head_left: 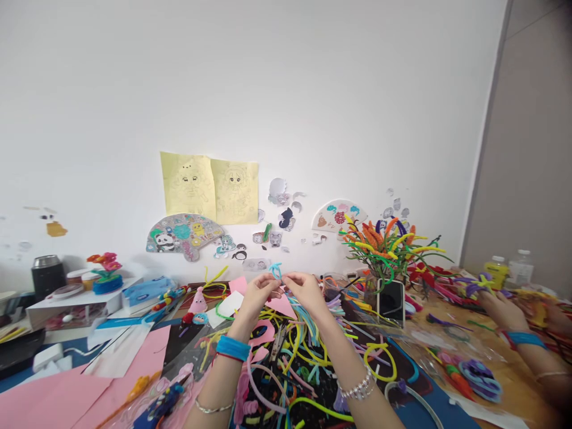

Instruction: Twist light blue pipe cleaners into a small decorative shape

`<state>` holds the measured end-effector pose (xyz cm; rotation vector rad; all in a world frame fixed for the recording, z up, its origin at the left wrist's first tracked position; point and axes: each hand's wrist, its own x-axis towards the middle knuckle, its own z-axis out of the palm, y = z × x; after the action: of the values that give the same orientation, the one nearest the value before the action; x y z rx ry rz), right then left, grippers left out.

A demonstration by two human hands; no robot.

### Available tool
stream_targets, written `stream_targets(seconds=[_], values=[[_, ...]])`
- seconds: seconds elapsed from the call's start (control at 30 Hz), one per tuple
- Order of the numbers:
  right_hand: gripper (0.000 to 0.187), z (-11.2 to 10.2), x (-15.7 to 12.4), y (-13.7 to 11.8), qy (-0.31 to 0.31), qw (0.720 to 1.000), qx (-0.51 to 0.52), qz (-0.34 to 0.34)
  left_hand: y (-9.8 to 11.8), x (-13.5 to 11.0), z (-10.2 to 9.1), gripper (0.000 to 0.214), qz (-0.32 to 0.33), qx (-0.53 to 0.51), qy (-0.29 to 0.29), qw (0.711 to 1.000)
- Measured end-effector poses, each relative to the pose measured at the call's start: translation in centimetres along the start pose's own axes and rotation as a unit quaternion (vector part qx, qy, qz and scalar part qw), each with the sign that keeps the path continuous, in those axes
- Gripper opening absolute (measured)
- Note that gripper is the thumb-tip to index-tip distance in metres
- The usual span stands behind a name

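Observation:
Between my two hands, raised over the middle of the table, is a light blue pipe cleaner point(276, 270) bent into small loops. My left hand point(258, 292) pinches it from the left, fingertips closed. From the other side my right hand point(306, 290) grips it with thumb and fingers pressed together. Below my wrists lies a heap of yellow pipe cleaners point(298, 345) and pale blue pipe cleaners point(308, 319). A pair of scissors point(279, 341) lies among them.
At the right, a co-worker's hand point(503, 310) holds a purple and yellow pipe-cleaner piece point(480, 286). A phone point(391, 302) leans before a pipe-cleaner bouquet point(388, 247). Pink sheets point(58, 393) and a white shelf point(80, 304) are at left. The white wall point(286, 89) stands behind.

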<state>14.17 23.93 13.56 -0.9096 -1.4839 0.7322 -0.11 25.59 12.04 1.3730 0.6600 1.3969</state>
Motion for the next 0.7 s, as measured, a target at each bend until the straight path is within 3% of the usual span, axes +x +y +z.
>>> stream_targets(seconds=[0.37, 0.7], values=[[0.028, 0.5, -0.3, -0.1, -0.029, 0.999, 0.039, 0.011, 0.4, -0.1, -0.4, 0.026, 0.021, 0.018, 0.021, 0.999], [0.02, 0.0, -0.6, -0.8, -0.057, 0.998, -0.016, -0.016, 1.6, -0.2, -0.6, 0.028, 0.024, 0.031, -0.006, 0.999]])
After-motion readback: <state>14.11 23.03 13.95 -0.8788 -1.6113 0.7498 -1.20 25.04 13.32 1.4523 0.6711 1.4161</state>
